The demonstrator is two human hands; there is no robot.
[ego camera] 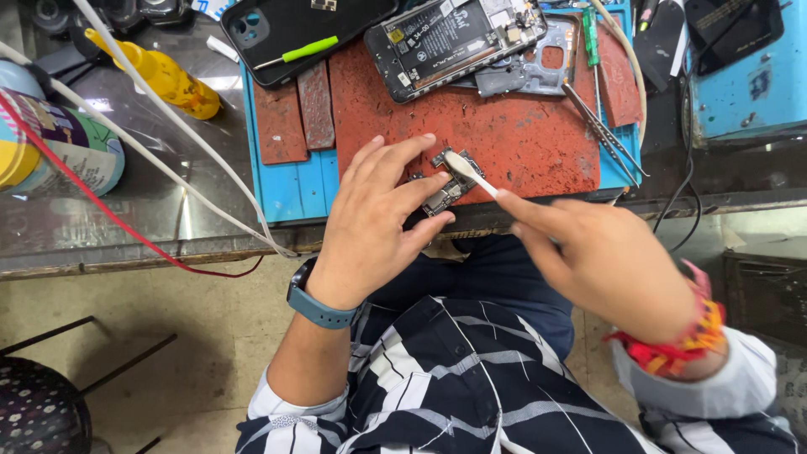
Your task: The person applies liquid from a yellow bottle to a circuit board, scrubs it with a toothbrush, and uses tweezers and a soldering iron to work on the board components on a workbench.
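My left hand presses its fingers on a small phone circuit board at the front edge of a red worn mat. My right hand holds a white brush-like stick, whose tip rests on top of the board. Farther back lies an opened phone with its insides showing, beside a grey metal frame part. A dark phone back cover with a green-handled tool lies at the upper left.
Blue work mat lies under the red one on a glass bench. Tweezers and a green screwdriver lie at right. A yellow bottle, a printed can, white and red cables sit at left. A stool stands below.
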